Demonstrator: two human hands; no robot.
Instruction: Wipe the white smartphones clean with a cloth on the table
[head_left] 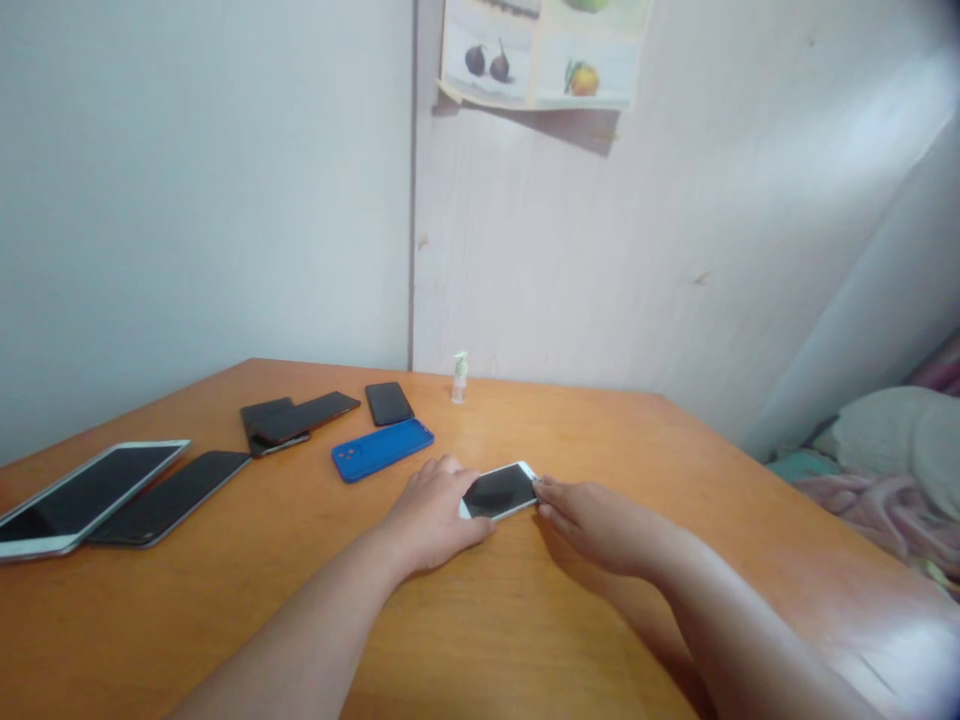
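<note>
Orange wooden table [525, 640] set into a pale-walled corner, fruit poster [541, 50] pinned above. Far left: a white-rimmed tablet [82, 495] with a dark phone [171, 497] just beside it. Behind your hands: a blue-cased phone [382, 449], two overlapping dark phones [296, 418], one small dark phone [388, 403], and a small spray bottle [460, 377] by the wall. Centre: a white phone [501, 491], screen up, flat on the table. Your left hand [431, 515] lies loosely open against its near-left end; your right hand [600, 525] touches its right end with its fingertips.
</note>
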